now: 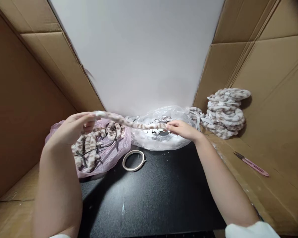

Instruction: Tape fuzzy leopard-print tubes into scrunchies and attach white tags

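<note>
A fluffy white-and-brown spotted plush strip [135, 125] is stretched between my hands above the bags. My left hand [75, 127] pinches its left end, over a pink plastic bag [125, 134]. At the other end, the fingertips of my right hand [181, 129] close on the strip, in front of a clear plastic bag [161, 144]. Several similar plush strips [90, 147] lie in the pink bag, with thin dark cords [108, 145] among them. Small white pieces [157, 127] show inside the clear bag.
A roll of tape [124, 162] lies on the black table [149, 198]. On the right, bundled plush strips [225, 114] are piled on cardboard, and pink thread snips [253, 165] lie closer to me. Cardboard walls [27, 72] stand at both sides, a white panel [144, 56] behind.
</note>
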Tool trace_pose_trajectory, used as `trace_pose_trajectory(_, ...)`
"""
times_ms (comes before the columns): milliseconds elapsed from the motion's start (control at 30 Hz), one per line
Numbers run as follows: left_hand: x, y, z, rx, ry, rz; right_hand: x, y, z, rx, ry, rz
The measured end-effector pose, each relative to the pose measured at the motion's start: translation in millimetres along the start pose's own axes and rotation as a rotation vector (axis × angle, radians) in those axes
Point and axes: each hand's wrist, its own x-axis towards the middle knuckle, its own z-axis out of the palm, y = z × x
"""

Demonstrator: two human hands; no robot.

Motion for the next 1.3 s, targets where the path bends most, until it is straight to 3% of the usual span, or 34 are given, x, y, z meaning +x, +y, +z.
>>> trace_pose_trajectory(100,-10,5,13.1,0.385,-0.203,-0.042,-15,-19,-13,-0.062,-0.034,-0.032)
trace_pose_trajectory(167,-14,8,22.5,0.42,-0.269,-0.002,-22,-30,-15,-0.114,-0.121,-0.013)
trace_pose_trajectory(333,-12,5,41.7,0.006,-0.567,0.027,-27,-41,-1,-0.221,-0.326,0.072)
trace_pose_trajectory(467,-12,-1,62.1,-0.208,-0.841,-0.013,-20,-44,32,-0.228,-0.118,-0.043)
trace_pose_trajectory(567,-15,-4,79.9,-0.301,-0.992,-0.001,-12,-45,59,0.022,-0.076,-0.182)
trace_pose_trajectory(700,-14,-13,98.8,-0.315,-0.752,0.046,-1,-35,84,0.335,-0.124,-0.136)
trace_pose_trajectory(833,-8,-28,113.9,-0.4,-0.647,0.068,7,-20,96,0.489,-0.171,-0.061)
trace_pose_trajectory(967,-6,-40,131.4,-0.262,-0.383,0.041,12,-14,100,0.443,-0.152,-0.003)
trace_pose_trajectory(1033,-8,-41,139.6,-0.281,-0.35,-0.018,13,-11,101,0.388,-0.137,0.031)
trace_pose_trajectory(1133,-10,-40,148.3,-0.485,-0.336,-0.045,15,-6,105,0.364,-0.177,0.054)
trace_pose_trajectory(1200,-11,-39,151.5,-0.585,-0.285,0.0,16,-3,109,0.382,-0.116,0.016)
trace_pose_trajectory(1300,-12,-41,154.4,-0.596,-0.258,0.021,17,-2,117,0.433,0.095,-0.045)
